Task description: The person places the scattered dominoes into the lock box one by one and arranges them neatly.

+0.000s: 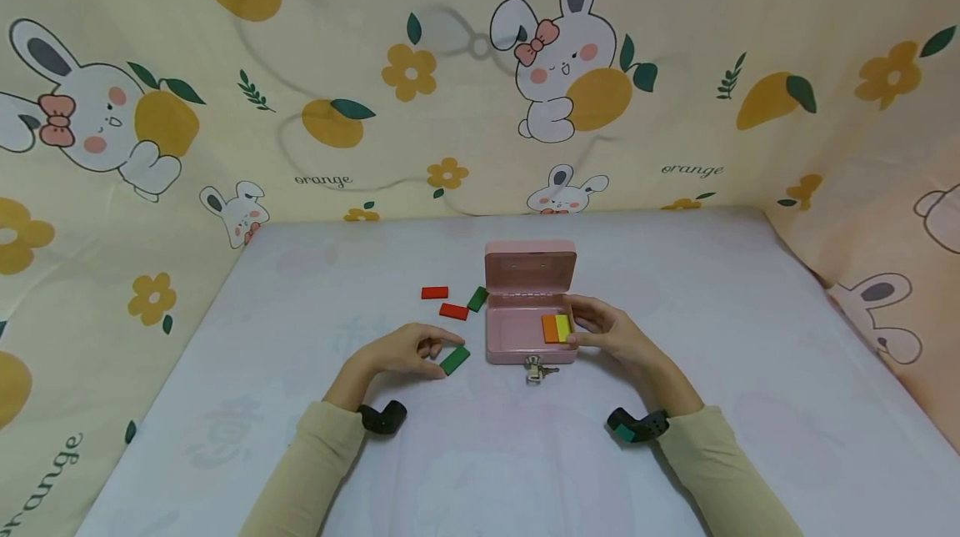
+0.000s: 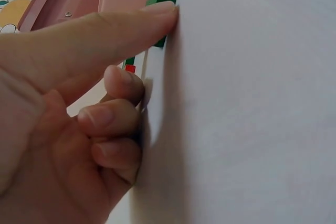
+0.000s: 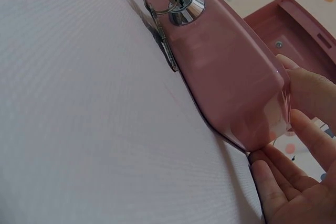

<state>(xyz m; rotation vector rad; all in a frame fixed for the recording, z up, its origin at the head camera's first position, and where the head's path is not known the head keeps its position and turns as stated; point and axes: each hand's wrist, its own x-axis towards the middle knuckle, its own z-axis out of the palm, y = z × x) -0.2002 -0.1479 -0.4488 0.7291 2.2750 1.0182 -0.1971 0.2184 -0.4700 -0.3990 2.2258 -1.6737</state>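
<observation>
A small pink metal box (image 1: 513, 337) lies on the table with its lid (image 1: 530, 270) raised. Inside, against the right wall, an orange block (image 1: 550, 328) and a yellow block (image 1: 562, 327) sit side by side. My right hand (image 1: 611, 333) grips the box's right wall, thumb over the rim and fingers along the outside, as the right wrist view shows. Left of the box, my left hand (image 1: 408, 351) pinches a green block (image 1: 455, 360) on the table between thumb and index finger. The thumb partly covers that block (image 2: 160, 41) in the left wrist view; the other fingers are curled.
Behind the left hand lie two red blocks (image 1: 434, 293) and another green block (image 1: 477, 298), which is close to the box's left side. Keys (image 1: 546, 370) on a ring hang from the front lock (image 3: 187, 9). A patterned cloth (image 1: 465, 128) rises behind the white tabletop (image 1: 360, 262).
</observation>
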